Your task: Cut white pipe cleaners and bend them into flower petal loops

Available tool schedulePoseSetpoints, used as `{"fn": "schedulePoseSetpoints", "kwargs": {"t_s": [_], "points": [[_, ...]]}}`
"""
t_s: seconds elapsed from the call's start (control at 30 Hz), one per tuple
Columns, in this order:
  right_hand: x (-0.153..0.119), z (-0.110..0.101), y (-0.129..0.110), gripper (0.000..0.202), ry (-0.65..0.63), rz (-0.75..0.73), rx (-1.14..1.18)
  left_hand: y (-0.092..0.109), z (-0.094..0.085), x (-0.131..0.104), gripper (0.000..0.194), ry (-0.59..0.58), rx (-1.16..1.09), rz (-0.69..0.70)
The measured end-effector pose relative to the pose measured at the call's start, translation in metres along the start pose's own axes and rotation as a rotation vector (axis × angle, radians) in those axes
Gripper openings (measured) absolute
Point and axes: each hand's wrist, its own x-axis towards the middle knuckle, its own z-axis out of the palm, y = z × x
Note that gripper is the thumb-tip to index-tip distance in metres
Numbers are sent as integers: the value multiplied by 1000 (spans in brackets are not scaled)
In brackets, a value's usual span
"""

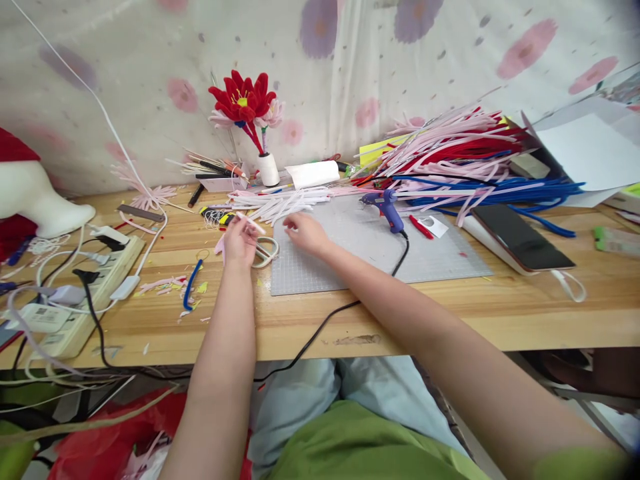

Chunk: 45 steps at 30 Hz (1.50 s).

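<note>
My left hand (pixel 240 241) is closed around a short pale pink strip (pixel 253 224), which looks like a piece of chenille stem. Beside it lie the scissors (pixel 268 253), their handle loops showing and their blades hidden. My right hand (pixel 305 233) is above the left part of the grey cutting mat (pixel 340 267), its fingers curled together; whether anything is between them I cannot make out. Just behind both hands lies a loose bunch of white chenille stems (pixel 285 202).
A purple glue gun (pixel 387 210) rests on the mat, its black cord running toward me. Red pliers (pixel 421 227), a phone (pixel 523 235) and heaps of coloured stems (pixel 450 150) lie right. A red flower (pixel 243 97) stands behind. Left is a power strip (pixel 95 293).
</note>
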Motion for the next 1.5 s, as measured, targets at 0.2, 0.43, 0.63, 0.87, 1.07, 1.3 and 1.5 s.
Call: {"fn": "schedulePoseSetpoints", "kwargs": {"t_s": [0.2, 0.43, 0.63, 0.87, 1.07, 1.3, 1.5], "points": [[-20, -34, 65, 18, -80, 2, -126, -50, 31, -17, 15, -227, 411, -83], [-32, -34, 73, 17, 16, 81, 10, -67, 31, -15, 14, -211, 722, 93], [-30, -34, 78, 14, 137, 182, 215, -72, 28, -13, 9, -241, 758, 76], [-28, -36, 68, 19, 142, 156, 563, -73, 30, -15, 23, -228, 643, 60], [-33, -35, 65, 9, -78, 180, 513, -72, 28, -15, 21, -247, 659, 84], [-34, -31, 62, 10, -111, 129, 248, -70, 35, -22, 19, -252, 617, 50], [-30, -33, 55, 6, -42, 79, 328, -73, 39, -24, 16, -229, 625, 47]]}}
